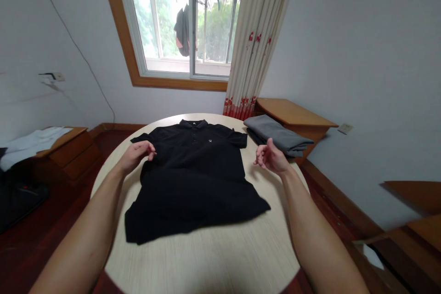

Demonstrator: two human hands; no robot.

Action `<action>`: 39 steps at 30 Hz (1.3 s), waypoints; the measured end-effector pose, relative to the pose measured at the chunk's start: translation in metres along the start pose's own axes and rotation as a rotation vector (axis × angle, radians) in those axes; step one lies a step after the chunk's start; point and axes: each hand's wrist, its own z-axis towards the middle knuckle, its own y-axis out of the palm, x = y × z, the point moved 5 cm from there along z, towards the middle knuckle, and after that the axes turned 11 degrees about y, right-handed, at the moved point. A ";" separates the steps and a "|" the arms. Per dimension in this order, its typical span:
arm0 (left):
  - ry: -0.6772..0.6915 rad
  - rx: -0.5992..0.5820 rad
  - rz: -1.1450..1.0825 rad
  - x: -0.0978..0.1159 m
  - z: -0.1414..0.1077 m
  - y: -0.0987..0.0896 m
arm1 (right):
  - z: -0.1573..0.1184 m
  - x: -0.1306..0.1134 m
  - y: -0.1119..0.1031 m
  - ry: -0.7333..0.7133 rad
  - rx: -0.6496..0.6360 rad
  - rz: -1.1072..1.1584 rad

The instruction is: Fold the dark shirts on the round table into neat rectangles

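On the table [203,257], a black shirt [196,170] is lying spread out, its collar [193,123] pointing toward the table's far edge and its hem running unevenly across the near half, the left corner reaching closer to the near edge than the right one. Both short sleeves are extending toward the table's sides, and a small pale logo [210,140] is showing on the chest. Over the table's left side, the left hand [138,151] is hovering by the shirt's left sleeve, its fingers curling loosely and its grip being released. Over the table's right side, the right hand [271,158] is hovering between the shirt and some folded gray cloth [277,133], its thumb pointing up, its fingers bending slightly and its grip also being released. The gray cloth is resting at the table's far right edge, with a darker layer showing beneath it. Beyond the table's far right edge, a wooden cabinet [292,112] is standing below a cream curtain [260,27] with red flowers. Straight beyond the table, a window [165,23] is letting in daylight, and a dark garment [182,30] is hanging outside. Left of the table, white fabric [34,143] is draping over a low wooden drawer unit [67,154].
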 end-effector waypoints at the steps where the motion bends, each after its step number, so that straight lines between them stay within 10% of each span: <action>1: 0.008 -0.046 0.058 -0.001 0.001 0.005 | 0.005 0.004 0.004 0.002 0.012 -0.073; 8: 0.041 -0.313 0.522 -0.024 0.003 0.048 | 0.035 0.025 0.053 -0.275 0.193 -0.769; 15: -0.015 -0.549 0.875 -0.056 -0.006 0.084 | 0.040 0.061 0.074 0.071 0.124 -1.242; 25: -0.251 -0.368 1.114 -0.083 0.008 0.025 | 0.037 0.052 0.060 0.133 0.203 -1.355; 33: -0.096 -0.285 1.263 -0.066 0.073 0.037 | 0.094 0.009 0.076 -0.068 0.409 -1.438; 39: -0.459 -0.346 1.126 -0.126 0.093 0.012 | 0.150 0.046 0.043 0.287 0.379 -1.359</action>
